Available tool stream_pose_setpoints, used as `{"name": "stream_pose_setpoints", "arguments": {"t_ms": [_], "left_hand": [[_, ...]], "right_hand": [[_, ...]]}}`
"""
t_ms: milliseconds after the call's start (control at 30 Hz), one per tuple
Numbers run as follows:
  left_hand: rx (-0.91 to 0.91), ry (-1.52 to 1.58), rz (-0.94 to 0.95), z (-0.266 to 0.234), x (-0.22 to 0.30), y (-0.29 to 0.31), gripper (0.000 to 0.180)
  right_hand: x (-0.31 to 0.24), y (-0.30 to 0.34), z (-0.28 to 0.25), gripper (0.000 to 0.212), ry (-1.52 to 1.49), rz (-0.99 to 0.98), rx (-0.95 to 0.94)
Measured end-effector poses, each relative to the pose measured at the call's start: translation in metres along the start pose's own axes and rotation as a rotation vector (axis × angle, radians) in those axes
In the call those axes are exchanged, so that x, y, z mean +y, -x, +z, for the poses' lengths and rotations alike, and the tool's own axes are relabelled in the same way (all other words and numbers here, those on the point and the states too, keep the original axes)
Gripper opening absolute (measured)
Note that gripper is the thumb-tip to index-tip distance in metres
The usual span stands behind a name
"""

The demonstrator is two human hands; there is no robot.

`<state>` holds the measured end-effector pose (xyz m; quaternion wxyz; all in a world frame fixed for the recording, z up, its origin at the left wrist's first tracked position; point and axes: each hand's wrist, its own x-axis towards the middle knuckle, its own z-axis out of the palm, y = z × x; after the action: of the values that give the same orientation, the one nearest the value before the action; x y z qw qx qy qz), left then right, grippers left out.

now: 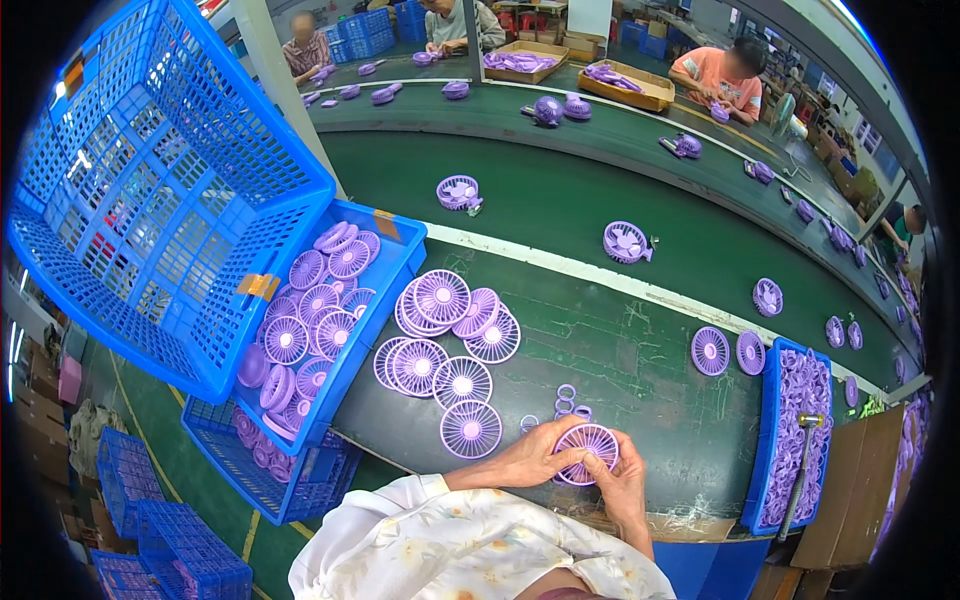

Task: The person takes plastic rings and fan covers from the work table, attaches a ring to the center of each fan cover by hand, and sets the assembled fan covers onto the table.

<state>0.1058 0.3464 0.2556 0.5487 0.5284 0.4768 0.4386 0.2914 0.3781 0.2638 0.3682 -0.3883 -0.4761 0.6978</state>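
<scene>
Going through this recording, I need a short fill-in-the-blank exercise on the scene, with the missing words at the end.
1. The left hand and right hand hold one round grille coloured ____.
2. A hammer lies on the tray of small parts at the table's ____ end.
3. The long belt beyond the table is coloured ____.
4. The large tilted crate at the left is coloured ____.

Missing words: purple; right; green; blue.

Worktop: green, scuffed, white strip along far edge. Purple grilles clustered left, some overlapping. Small rings near front middle. Two more grilles right, near blue bin.
</scene>
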Motion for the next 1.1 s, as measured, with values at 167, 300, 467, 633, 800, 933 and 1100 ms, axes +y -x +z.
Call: {"name": "stream_pose_setpoints", "arguments": {"t_ms": [167, 300, 467, 633, 800, 933, 1100], "left_hand": [[-0.023, -0.022, 0.028, -0.004, 0.012, 0.002, 0.041], [-0.031, -0.032, 0.022, -0.006, 0.013, 0.002, 0.039], [-0.007, -0.026, 0.028, -0.004, 0.011, 0.002, 0.038], [-0.023, -0.039, 0.011, -0.003, 0.019, 0.001, 0.037], [-0.005, -0.020, 0.014, -0.001, 0.014, 0.003, 0.038], [-0.009, -0.035, -0.028, -0.003, 0.007, 0.007, 0.041], [0.002, -0.032, 0.002, -0.001, 0.007, 0.005, 0.044]], "right_hand": [[-0.001, 0.001, 0.003, 0.043, 0.000, -0.013, -0.003], [-0.006, 0.000, 0.005, 0.043, 0.004, -0.017, -0.006], [-0.009, -0.001, 0.006, 0.042, 0.004, -0.006, -0.012], [-0.008, -0.001, 0.001, 0.039, 0.008, -0.016, -0.003], [-0.006, -0.003, 0.002, 0.036, 0.036, -0.016, 0.009], [-0.006, -0.002, 0.006, 0.036, 0.056, -0.020, -0.003], [-0.012, 0.002, 0.007, 0.034, 0.170, -0.072, 0.043]]}}
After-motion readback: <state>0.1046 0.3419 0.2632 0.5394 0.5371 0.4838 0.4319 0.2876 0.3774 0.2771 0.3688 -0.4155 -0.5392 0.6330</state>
